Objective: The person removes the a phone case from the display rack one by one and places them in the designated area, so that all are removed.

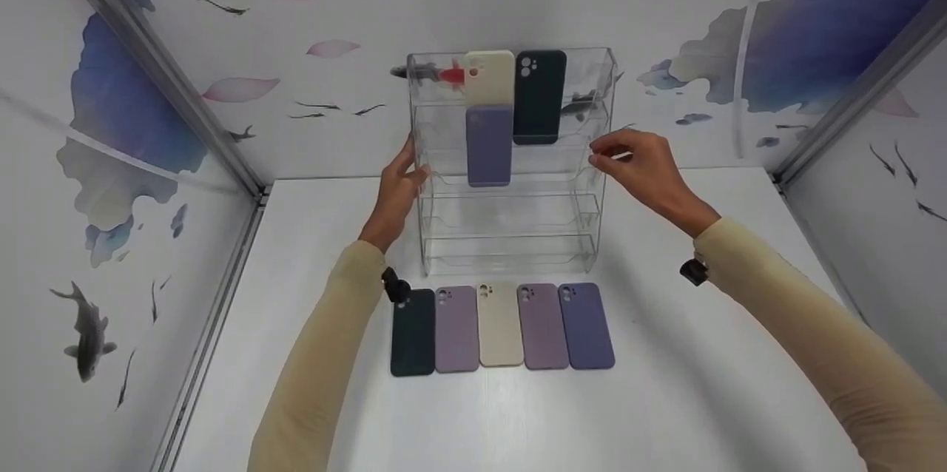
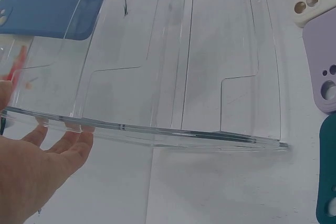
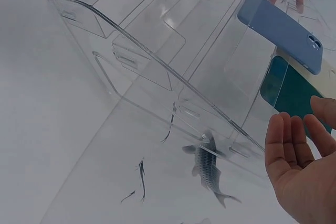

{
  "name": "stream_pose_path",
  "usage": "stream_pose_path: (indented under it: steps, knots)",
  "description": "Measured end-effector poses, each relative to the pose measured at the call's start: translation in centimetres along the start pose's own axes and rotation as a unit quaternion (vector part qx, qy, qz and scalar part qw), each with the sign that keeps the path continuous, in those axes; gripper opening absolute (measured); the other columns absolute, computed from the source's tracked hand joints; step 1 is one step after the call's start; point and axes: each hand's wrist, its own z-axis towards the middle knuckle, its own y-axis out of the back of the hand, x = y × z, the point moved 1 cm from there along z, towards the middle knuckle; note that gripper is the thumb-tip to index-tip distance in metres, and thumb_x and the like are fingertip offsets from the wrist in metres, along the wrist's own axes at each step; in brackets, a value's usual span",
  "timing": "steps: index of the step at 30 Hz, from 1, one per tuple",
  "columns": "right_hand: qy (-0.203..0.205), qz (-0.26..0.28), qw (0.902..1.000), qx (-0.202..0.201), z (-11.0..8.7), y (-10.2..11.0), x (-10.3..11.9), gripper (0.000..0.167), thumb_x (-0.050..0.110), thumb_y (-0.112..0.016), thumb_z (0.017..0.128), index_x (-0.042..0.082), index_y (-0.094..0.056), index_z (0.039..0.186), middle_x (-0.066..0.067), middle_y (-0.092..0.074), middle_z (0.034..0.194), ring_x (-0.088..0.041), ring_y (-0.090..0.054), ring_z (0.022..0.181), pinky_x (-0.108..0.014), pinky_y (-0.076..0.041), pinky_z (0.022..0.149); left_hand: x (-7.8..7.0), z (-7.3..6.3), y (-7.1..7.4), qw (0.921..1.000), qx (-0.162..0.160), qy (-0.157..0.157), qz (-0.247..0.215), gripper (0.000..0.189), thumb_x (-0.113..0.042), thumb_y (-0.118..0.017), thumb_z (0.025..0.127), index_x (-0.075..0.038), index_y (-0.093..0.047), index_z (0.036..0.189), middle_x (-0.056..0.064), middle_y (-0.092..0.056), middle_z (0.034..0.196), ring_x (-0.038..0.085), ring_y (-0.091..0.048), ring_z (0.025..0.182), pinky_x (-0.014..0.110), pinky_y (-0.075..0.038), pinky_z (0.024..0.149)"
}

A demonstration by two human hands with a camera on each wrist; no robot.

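Observation:
A clear acrylic tiered display rack (image 1: 510, 217) stands on the white table. My left hand (image 1: 399, 187) grips its left side panel; in the left wrist view the fingers (image 2: 73, 148) show along the panel's edge. The right hand (image 1: 642, 165) is beside the rack's right side, holding nothing, its fingers loosely bent and the thumb apart from them in the right wrist view. In the rack's upper tiers stand a cream phone case (image 1: 490, 80), a dark green phone case (image 1: 540, 98) and, in front of the cream one, a blue-purple phone case (image 1: 489, 148).
A row of several phone cases lies before the rack: dark green (image 1: 413, 335), light purple (image 1: 456, 331), cream (image 1: 499, 328), mauve (image 1: 544, 328) and blue-purple (image 1: 587, 325). Printed white walls (image 1: 333, 124) enclose the table (image 1: 488, 420) at the back and sides.

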Motion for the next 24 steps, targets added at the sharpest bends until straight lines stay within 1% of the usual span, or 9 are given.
stream_pose_path:
  steps: [4,8,13,17,21,24]
  knots:
    - [0.002,-0.005,1.0000,0.001,0.5,-0.1,0.2,0.020,0.007,-0.077,0.104,0.000,-0.081,0.123,-0.015,-0.078,0.118,-0.025,-0.072,0.108,-0.013,-0.053,0.091,0.2,0.1,0.0,1.0000,0.003,-0.001,-0.008,0.070,-0.020,-0.051,0.117,-0.033,-0.019,0.178,0.006,-0.023,0.183,0.035,-0.034,0.164,0.061,-0.028,0.131]
    - [0.003,-0.006,1.0000,0.007,1.0,-0.3,0.5,0.021,0.008,-0.077,0.104,0.001,-0.080,0.124,-0.014,-0.078,0.119,-0.027,-0.073,0.108,-0.014,-0.053,0.092,0.1,0.1,0.0,0.9999,0.000,-0.002,-0.012,0.069,-0.019,-0.052,0.117,-0.031,-0.020,0.178,0.007,-0.025,0.182,0.035,-0.038,0.161,0.062,-0.029,0.130]
    - [0.003,0.005,0.9999,0.016,1.7,-0.6,0.9,0.022,0.009,-0.078,0.104,0.002,-0.080,0.125,-0.014,-0.077,0.121,-0.027,-0.074,0.109,-0.014,-0.054,0.093,0.1,0.0,0.0,0.9999,-0.001,-0.005,-0.010,0.070,-0.020,-0.053,0.116,-0.031,-0.021,0.178,0.007,-0.025,0.183,0.036,-0.037,0.162,0.064,-0.029,0.130]
    - [0.010,0.011,0.9996,0.024,2.4,-0.9,1.2,0.023,0.011,-0.078,0.104,0.002,-0.080,0.125,-0.014,-0.077,0.121,-0.028,-0.074,0.110,-0.015,-0.055,0.094,0.1,0.0,-0.1,1.0000,0.002,-0.009,-0.001,0.071,-0.021,-0.053,0.116,-0.031,-0.020,0.178,0.005,-0.024,0.183,0.034,-0.034,0.164,0.062,-0.029,0.129]
    - [0.014,0.020,0.9991,0.033,3.1,-1.3,1.7,0.023,0.009,-0.078,0.104,0.001,-0.080,0.126,-0.017,-0.076,0.123,-0.029,-0.074,0.111,-0.018,-0.056,0.097,0.0,0.0,-0.1,1.0000,0.003,-0.008,0.002,0.071,-0.022,-0.053,0.116,-0.032,-0.020,0.178,0.005,-0.025,0.183,0.034,-0.037,0.163,0.060,-0.031,0.129]
    - [0.014,0.029,0.9986,0.042,3.7,-1.8,2.0,0.024,0.008,-0.077,0.104,-0.001,-0.079,0.127,-0.018,-0.075,0.126,-0.030,-0.074,0.113,-0.022,-0.058,0.100,0.0,-0.1,0.0,1.0000,0.000,-0.008,-0.002,0.071,-0.021,-0.053,0.116,-0.033,-0.020,0.178,0.005,-0.025,0.183,0.035,-0.039,0.161,0.060,-0.032,0.129]
